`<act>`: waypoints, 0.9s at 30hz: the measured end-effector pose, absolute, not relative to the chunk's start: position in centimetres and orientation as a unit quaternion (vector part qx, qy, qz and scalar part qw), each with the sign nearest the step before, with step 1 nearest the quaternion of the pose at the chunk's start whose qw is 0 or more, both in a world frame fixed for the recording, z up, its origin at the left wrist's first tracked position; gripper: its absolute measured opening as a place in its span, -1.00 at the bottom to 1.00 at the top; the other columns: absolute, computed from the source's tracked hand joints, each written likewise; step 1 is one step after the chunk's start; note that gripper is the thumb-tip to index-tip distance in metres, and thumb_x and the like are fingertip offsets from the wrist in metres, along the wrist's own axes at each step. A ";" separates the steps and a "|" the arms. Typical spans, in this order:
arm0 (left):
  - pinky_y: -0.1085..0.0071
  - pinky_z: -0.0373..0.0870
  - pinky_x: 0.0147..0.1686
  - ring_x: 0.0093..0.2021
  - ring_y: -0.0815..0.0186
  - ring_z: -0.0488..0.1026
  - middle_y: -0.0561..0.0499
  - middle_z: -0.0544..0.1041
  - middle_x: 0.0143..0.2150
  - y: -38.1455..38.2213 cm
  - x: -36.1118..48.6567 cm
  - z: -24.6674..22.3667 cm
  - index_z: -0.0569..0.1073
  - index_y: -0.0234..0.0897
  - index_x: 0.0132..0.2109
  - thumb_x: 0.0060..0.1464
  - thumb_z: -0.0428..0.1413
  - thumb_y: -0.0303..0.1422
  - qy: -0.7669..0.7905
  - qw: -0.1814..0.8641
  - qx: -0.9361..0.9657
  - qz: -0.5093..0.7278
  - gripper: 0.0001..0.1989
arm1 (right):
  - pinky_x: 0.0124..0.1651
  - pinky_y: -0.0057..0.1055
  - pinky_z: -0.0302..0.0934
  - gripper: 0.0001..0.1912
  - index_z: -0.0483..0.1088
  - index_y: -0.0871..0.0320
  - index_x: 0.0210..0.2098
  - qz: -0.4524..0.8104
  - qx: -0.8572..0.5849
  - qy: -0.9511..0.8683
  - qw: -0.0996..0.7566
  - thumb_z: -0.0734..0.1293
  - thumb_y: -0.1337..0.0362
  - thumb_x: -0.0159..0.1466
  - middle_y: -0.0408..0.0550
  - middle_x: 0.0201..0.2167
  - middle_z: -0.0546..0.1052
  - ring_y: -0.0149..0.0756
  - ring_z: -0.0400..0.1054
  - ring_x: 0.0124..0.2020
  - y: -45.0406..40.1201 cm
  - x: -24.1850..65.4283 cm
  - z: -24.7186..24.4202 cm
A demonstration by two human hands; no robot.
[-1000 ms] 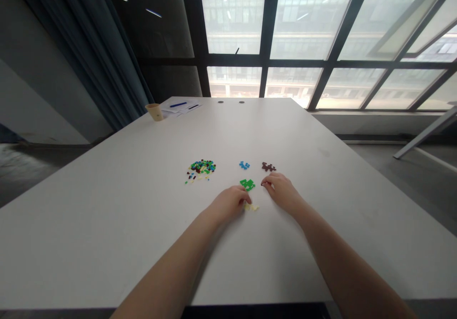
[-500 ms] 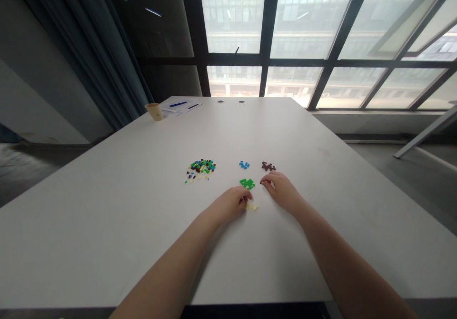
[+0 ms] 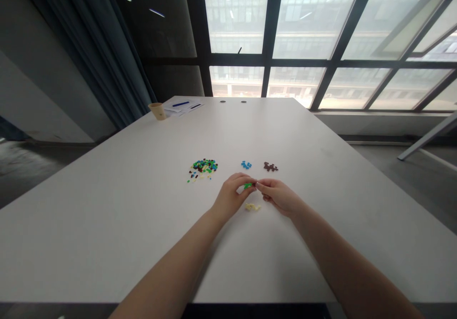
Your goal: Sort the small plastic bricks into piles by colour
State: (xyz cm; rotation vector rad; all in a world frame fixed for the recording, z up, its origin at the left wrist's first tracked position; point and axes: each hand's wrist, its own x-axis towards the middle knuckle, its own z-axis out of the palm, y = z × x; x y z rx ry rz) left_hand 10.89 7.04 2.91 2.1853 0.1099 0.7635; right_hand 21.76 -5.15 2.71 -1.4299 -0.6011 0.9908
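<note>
My left hand (image 3: 233, 194) and my right hand (image 3: 280, 196) meet fingertip to fingertip above the green pieces (image 3: 247, 185), which they partly cover. Both pinch at a tiny dark brown piece (image 3: 254, 184); its exact shape is too small to make out. Just nearer than the fingers lies a little group of pale yellow pieces (image 3: 253, 207). Beyond the hands are a blue group (image 3: 246, 165) and a dark brown group (image 3: 270, 166). To the left spreads a mixed heap of small coloured plastic pieces (image 3: 205, 166).
The white table (image 3: 143, 243) reaches to the windows. At its far left stand a paper cup (image 3: 157, 111) and sheets of paper (image 3: 178, 111) with a blue pen (image 3: 180, 104). Two round grey discs (image 3: 243, 102) sit by the far edge.
My left hand has risen away from the yellow pieces to the green ones. My right hand has shifted slightly left with the brown piece, and the fingertips now meet.
</note>
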 end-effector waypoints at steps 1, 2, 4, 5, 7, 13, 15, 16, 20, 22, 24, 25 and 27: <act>0.34 0.36 -0.15 -0.22 0.31 0.43 -0.03 0.52 -0.29 7.1 10.9 2.9 0.49 -0.23 -0.29 0.03 0.10 -0.35 0.047 0.408 0.860 0.303 -0.90 | -0.48 -0.46 -0.14 -0.65 0.43 0.21 -0.48 0.437 -0.607 -0.249 0.616 0.42 0.03 -0.08 -0.24 -0.62 0.28 -0.53 -0.02 -0.59 -5.1 21.7 2.8; 0.35 0.36 -0.16 -0.22 0.31 0.43 -0.03 0.53 -0.29 7.1 10.9 2.8 0.49 -0.23 -0.29 0.03 0.11 -0.35 0.049 0.415 0.856 0.304 -0.90 | -0.48 -0.46 -0.15 -0.64 0.43 0.21 -0.49 0.444 -0.597 -0.242 0.623 0.44 0.02 -0.10 -0.25 -0.64 0.27 -0.53 -0.02 -0.59 -5.1 21.7 2.9; 0.36 0.36 -0.17 -0.23 0.32 0.44 -0.02 0.53 -0.30 7.1 10.9 2.8 0.50 -0.23 -0.30 0.03 0.11 -0.35 0.051 0.431 0.848 0.305 -0.90 | -0.48 -0.44 -0.16 -0.63 0.43 0.20 -0.52 0.452 -0.587 -0.234 0.630 0.45 0.01 -0.12 -0.25 -0.66 0.25 -0.52 -0.02 -0.59 -5.1 21.6 3.0; 0.37 0.36 -0.18 -0.24 0.32 0.44 -0.02 0.52 -0.30 7.1 11.0 2.8 0.50 -0.23 -0.30 0.03 0.11 -0.36 0.052 0.439 0.843 0.307 -0.91 | -0.48 -0.44 -0.17 -0.63 0.43 0.20 -0.52 0.453 -0.585 -0.233 0.632 0.46 0.01 -0.13 -0.25 -0.66 0.25 -0.52 -0.02 -0.59 -5.1 21.6 3.1; 0.38 0.36 -0.18 -0.24 0.33 0.44 -0.02 0.52 -0.30 7.0 11.0 2.9 0.50 -0.24 -0.31 0.02 0.11 -0.37 0.057 0.451 0.835 0.309 -0.92 | -0.48 -0.43 -0.17 -0.63 0.44 0.20 -0.52 0.452 -0.584 -0.229 0.634 0.46 0.01 -0.13 -0.25 -0.67 0.24 -0.52 -0.03 -0.59 -5.1 21.6 3.1; 0.40 0.35 -0.18 -0.26 0.35 0.43 0.00 0.52 -0.33 6.8 11.0 3.2 0.49 -0.25 -0.36 -0.02 0.13 -0.43 0.092 0.477 0.816 0.313 -0.96 | -0.47 -0.43 -0.17 -0.65 0.48 0.19 -0.47 0.452 -0.567 -0.221 0.652 0.44 0.02 -0.06 -0.25 -0.67 0.24 -0.52 -0.05 -0.59 -5.2 21.6 3.0; 0.40 0.35 -0.19 -0.28 0.35 0.43 0.01 0.51 -0.33 6.8 11.0 3.2 0.48 -0.25 -0.35 -0.03 0.14 -0.43 0.106 0.492 0.808 0.307 -0.96 | -0.47 -0.44 -0.16 -0.66 0.48 0.19 -0.46 0.450 -0.564 -0.219 0.657 0.44 0.02 -0.05 -0.24 -0.66 0.26 -0.52 -0.04 -0.59 -5.2 21.6 3.0; 0.40 0.35 -0.20 -0.28 0.36 0.43 0.02 0.51 -0.33 6.9 11.0 3.1 0.48 -0.25 -0.35 -0.04 0.14 -0.42 0.111 0.500 0.804 0.303 -0.96 | -0.47 -0.44 -0.16 -0.66 0.49 0.19 -0.46 0.449 -0.563 -0.218 0.658 0.44 0.02 -0.05 -0.24 -0.65 0.27 -0.52 -0.04 -0.58 -5.2 21.6 3.1; 0.41 0.34 -0.17 -0.26 0.36 0.42 0.02 0.50 -0.31 7.1 11.1 2.8 0.47 -0.25 -0.33 -0.03 0.15 -0.39 0.115 0.522 0.790 0.300 -0.93 | -0.48 -0.45 -0.16 -0.67 0.49 0.19 -0.46 0.447 -0.566 -0.218 0.658 0.43 0.03 -0.06 -0.23 -0.65 0.27 -0.53 -0.05 -0.59 -5.3 21.6 3.3; 0.41 0.34 -0.17 -0.25 0.37 0.42 0.02 0.50 -0.30 7.1 11.1 2.7 0.47 -0.24 -0.32 -0.03 0.15 -0.37 0.113 0.524 0.788 0.301 -0.92 | -0.49 -0.45 -0.16 -0.67 0.49 0.19 -0.45 0.444 -0.570 -0.225 0.653 0.43 0.03 -0.05 -0.23 -0.64 0.28 -0.53 -0.04 -0.59 -5.3 21.5 3.4; 0.40 0.35 -0.17 -0.25 0.37 0.42 0.02 0.50 -0.29 7.2 11.1 2.6 0.47 -0.24 -0.32 -0.03 0.15 -0.37 0.112 0.522 0.790 0.302 -0.92 | -0.49 -0.46 -0.16 -0.66 0.49 0.19 -0.43 0.437 -0.582 -0.236 0.645 0.42 0.03 -0.04 -0.23 -0.62 0.29 -0.53 -0.05 -0.59 -5.2 21.5 3.5; 0.40 0.35 -0.18 -0.25 0.36 0.42 0.02 0.50 -0.30 7.2 11.1 2.6 0.47 -0.24 -0.32 -0.03 0.14 -0.38 0.111 0.519 0.792 0.301 -0.93 | -0.49 -0.46 -0.16 -0.66 0.49 0.19 -0.42 0.427 -0.592 -0.243 0.638 0.41 0.03 -0.04 -0.22 -0.62 0.30 -0.53 -0.05 -0.59 -5.2 21.5 3.5; 0.39 0.35 -0.18 -0.26 0.36 0.42 0.02 0.50 -0.31 7.2 11.1 2.6 0.47 -0.25 -0.34 -0.04 0.14 -0.40 0.107 0.509 0.799 0.301 -0.94 | -0.49 -0.46 -0.15 -0.65 0.48 0.20 -0.42 0.397 -0.623 -0.258 0.623 0.41 0.03 -0.05 -0.22 -0.61 0.29 -0.52 -0.04 -0.59 -5.1 21.4 3.5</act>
